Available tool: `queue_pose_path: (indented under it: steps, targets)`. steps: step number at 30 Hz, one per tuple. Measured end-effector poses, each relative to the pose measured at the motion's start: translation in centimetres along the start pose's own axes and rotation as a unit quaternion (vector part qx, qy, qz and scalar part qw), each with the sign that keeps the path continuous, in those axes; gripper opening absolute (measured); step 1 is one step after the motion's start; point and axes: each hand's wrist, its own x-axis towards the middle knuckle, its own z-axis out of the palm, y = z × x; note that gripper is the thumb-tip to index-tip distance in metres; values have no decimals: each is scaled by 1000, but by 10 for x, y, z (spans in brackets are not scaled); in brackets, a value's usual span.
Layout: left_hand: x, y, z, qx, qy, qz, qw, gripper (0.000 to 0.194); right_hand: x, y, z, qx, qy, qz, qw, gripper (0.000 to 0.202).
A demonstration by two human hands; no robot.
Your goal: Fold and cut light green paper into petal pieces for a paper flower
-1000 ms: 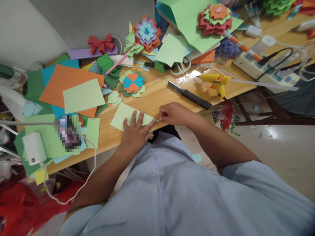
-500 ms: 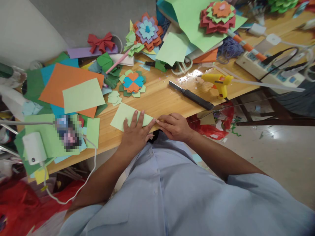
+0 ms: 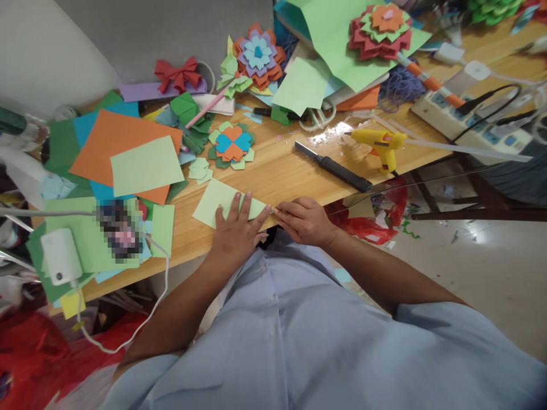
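A pale green sheet of paper (image 3: pixel 209 204) lies at the table's front edge, tapering to a narrow point on the right. My left hand (image 3: pixel 237 228) rests flat on it with the fingers spread. At the tapered tip, my right hand (image 3: pixel 301 219) has its fingers pinched together on the paper's corner. The fingertips hide the very end of that corner. Just beyond the sheet sit a few small pale green paper pieces (image 3: pixel 200 169) and a layered paper flower (image 3: pixel 233 145) in orange, blue and green.
A black-handled cutter (image 3: pixel 337 171) and a yellow glue gun (image 3: pixel 381 145) lie to the right, near a power strip (image 3: pixel 470 125). Orange paper (image 3: pixel 96 142) and other coloured sheets cover the left side, with a white power bank (image 3: pixel 60 256) and its cable. White-handled scissors (image 3: pixel 318 118) lie further back.
Both hands stay on the pale green paper in nearly the same pose. The whole view has shifted very slightly.
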Motion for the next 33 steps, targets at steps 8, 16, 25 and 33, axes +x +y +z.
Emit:
queue_pose_path:
  steps: [8, 16, 25, 33]
  targets:
    - [1, 0, -2, 12, -2, -1, 1000, 79, 1, -1, -1, 6, -3, 13, 1000, 39]
    - [1, 1, -1, 9, -1, -5, 1000, 82, 3, -3, -2, 11, -1, 18, 1000, 39]
    - [2, 0, -1, -4, 2, -9, 1000, 77, 2, -2, -1, 11, -11, 17, 1000, 37]
    - [3, 0, -1, 12, 9, -3, 1000, 77, 2, -3, -1, 27, -7, 27, 999, 39]
